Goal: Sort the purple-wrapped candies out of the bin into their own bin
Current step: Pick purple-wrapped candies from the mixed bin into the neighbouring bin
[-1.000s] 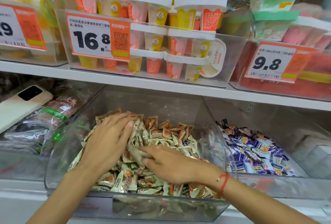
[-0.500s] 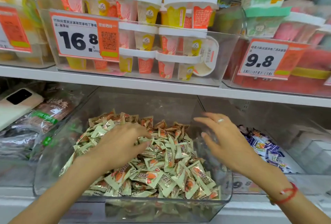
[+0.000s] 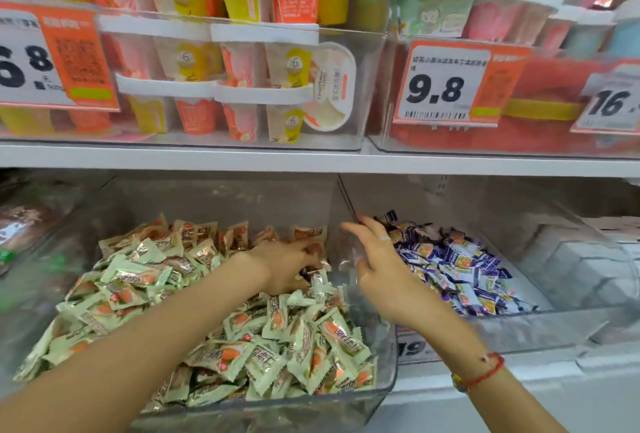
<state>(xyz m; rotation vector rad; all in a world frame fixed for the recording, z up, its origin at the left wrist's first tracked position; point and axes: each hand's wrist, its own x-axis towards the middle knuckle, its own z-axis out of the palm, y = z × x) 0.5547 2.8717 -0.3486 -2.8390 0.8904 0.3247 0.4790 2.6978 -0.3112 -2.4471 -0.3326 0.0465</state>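
Head view: the left hand (image 3: 287,268) digs, fingers curled, into pale green wrapped candies (image 3: 284,339) in the clear plastic bin (image 3: 388,373); whether it grips one is hidden. The right hand (image 3: 381,269) hovers spread and empty beside purple-wrapped candies (image 3: 460,276), heaped pointing every way in the neighbouring clear bin (image 3: 554,325).

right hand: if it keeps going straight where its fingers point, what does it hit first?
Likely the clear divider wall between the two bins: the right hand points up and back, fingers at its top edge. Depth is unclear; it may clear the wall.
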